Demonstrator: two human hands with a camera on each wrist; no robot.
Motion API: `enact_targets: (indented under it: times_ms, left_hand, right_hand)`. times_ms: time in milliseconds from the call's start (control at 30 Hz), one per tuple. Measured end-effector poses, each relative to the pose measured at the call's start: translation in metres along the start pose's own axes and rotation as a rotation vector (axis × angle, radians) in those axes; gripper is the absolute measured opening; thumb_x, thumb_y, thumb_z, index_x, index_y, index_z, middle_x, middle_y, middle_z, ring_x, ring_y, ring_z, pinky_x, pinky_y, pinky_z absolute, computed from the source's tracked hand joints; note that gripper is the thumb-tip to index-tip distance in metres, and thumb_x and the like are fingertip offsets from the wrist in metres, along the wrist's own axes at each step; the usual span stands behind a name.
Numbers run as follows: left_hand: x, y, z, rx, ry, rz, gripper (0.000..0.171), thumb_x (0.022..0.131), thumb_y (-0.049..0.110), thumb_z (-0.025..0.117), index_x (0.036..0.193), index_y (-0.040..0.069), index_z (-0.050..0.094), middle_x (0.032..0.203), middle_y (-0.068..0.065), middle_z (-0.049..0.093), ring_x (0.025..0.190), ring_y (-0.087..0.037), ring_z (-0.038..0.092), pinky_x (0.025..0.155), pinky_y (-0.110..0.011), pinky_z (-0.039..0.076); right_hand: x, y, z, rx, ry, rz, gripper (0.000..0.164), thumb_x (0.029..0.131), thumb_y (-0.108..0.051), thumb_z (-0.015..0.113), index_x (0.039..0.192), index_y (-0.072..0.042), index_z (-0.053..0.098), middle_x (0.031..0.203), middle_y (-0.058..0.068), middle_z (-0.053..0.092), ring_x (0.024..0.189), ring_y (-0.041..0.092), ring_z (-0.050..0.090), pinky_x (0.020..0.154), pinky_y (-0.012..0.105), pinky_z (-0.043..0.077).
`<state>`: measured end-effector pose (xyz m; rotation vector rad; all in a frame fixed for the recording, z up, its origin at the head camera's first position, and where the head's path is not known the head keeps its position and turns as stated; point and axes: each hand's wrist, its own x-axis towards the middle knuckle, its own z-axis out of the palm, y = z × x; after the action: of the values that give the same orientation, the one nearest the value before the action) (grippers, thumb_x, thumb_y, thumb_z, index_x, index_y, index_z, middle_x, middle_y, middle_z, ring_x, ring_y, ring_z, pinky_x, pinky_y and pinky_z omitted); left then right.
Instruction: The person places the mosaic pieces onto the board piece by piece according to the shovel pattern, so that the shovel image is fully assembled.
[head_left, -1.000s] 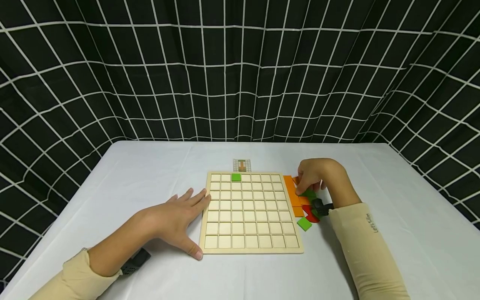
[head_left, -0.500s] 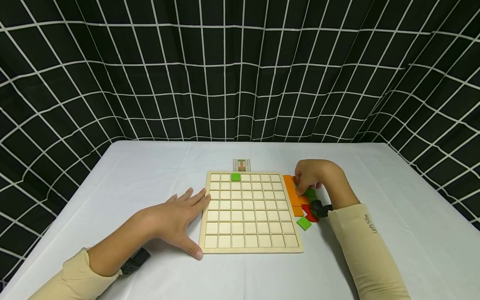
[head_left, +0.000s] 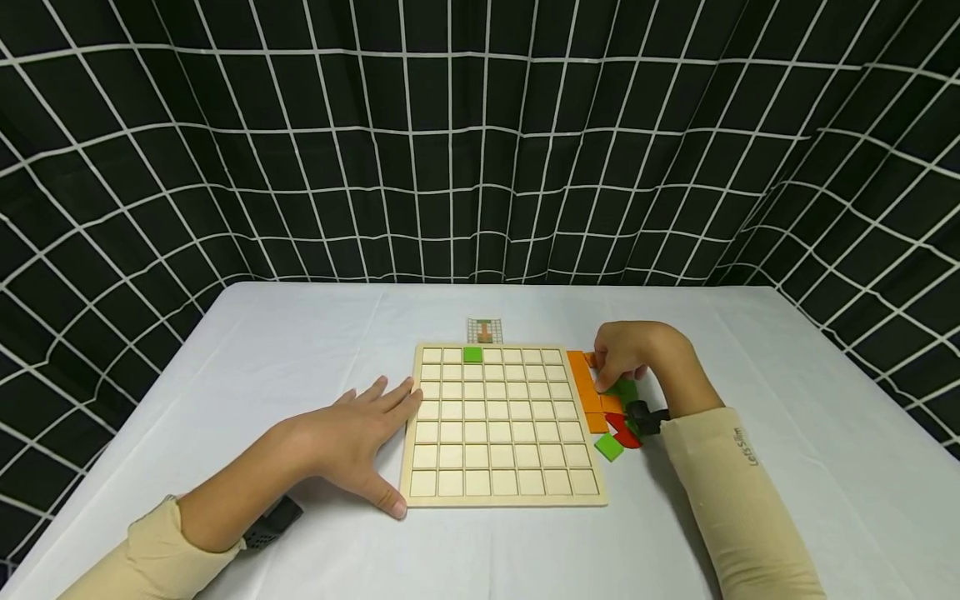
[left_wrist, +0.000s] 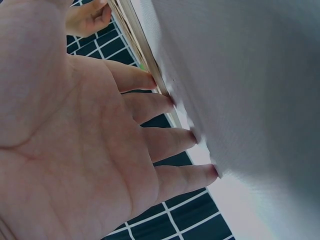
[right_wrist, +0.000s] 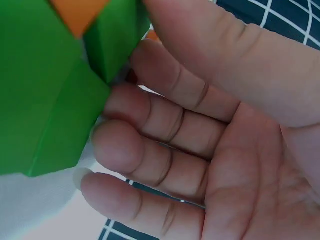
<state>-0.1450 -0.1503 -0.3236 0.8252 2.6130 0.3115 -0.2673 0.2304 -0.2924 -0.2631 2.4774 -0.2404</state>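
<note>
A pale wooden grid board [head_left: 504,503] lies flat on the table, with one green square tile [head_left: 472,355] in its top row. My left hand [head_left: 352,437] rests at the board's left side, fingers spread, with fingertips and thumb along its edge. In the left wrist view its fingers [left_wrist: 170,182] are straight and hold nothing. Over the pieces right of the board, my right hand [head_left: 633,346] has curled fingers. The right wrist view shows its thumb and index finger pinching the edge of a green piece [right_wrist: 116,37], among other green pieces [right_wrist: 35,95].
Orange pieces [head_left: 581,383] line the board's right edge. Nearer me lie a red piece [head_left: 622,433] and a loose green tile [head_left: 609,447]. A small printed pattern card [head_left: 484,331] sits behind the board. A black curtain [head_left: 480,150] with white grid lines surrounds the white table [head_left: 315,333].
My right hand stays over the pile, shifting only slightly, and the green pieces under its fingers have moved a little. The left hand and the board hold their place.
</note>
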Motion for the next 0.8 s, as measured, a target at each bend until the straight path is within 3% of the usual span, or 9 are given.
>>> enact_targets:
  times_ms: [400, 800]
  left_hand:
    - [-0.0002, 0.0005, -0.0002, -0.006, -0.009, -0.009, 0.138, 0.060, 0.082, 0.074, 0.161, 0.006, 0.017, 0.166, -0.014, 0.008, 0.150, -0.044, 0.005, 0.113, -0.068, 0.014]
    - [0.0011, -0.0011, 0.0011, 0.001, -0.001, -0.005, 0.138, 0.060, 0.082, 0.074, 0.161, 0.006, 0.017, 0.166, -0.014, 0.009, 0.149, -0.045, 0.005, 0.113, -0.069, 0.013]
  right_hand:
    - [-0.0030, 0.0048, -0.0009, 0.058, -0.041, 0.010, 0.022, 0.081, -0.018, 0.081, 0.095, -0.007, 0.069, 0.089, 0.007, 0.061, 0.082, 0.025, 0.057, 0.076, 0.039, 0.056]
    - [0.0007, 0.0034, -0.0012, 0.005, -0.036, -0.010, 0.024, 0.075, -0.015, 0.081, 0.094, -0.005, 0.068, 0.088, 0.007, 0.064, 0.079, 0.023, 0.060, 0.075, 0.037, 0.056]
